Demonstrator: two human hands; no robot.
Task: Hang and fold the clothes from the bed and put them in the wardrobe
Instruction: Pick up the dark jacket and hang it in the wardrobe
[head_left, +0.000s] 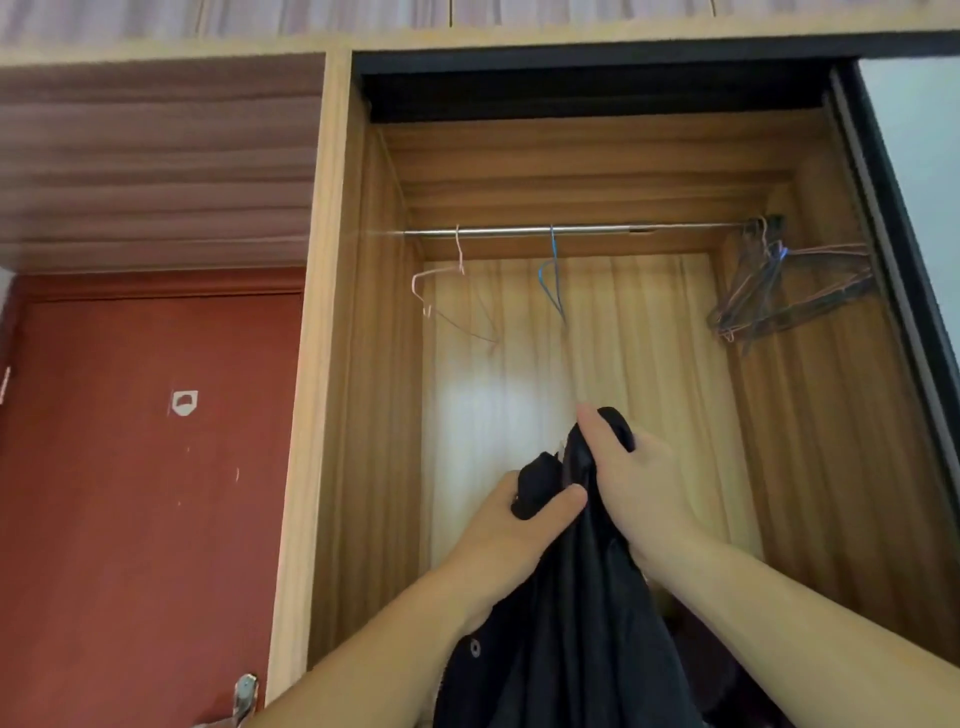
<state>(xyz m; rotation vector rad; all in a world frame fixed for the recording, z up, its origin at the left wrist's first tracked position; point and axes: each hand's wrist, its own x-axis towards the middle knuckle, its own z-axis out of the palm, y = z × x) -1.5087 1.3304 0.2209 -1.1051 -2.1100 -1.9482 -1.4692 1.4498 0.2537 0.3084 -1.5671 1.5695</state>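
Two hands gripping one black garment

A single head-worn view looks forward and tilts upward into the open wardrobe; the hanging rail crosses the upper middle of the frame; a red door fills the left; both forearms enter close from the bottom edge.

A home bedroom: an open wooden wardrobe with a metal hanging rail carrying wire hangers, a sliding door at its right, and a red room door beside it.
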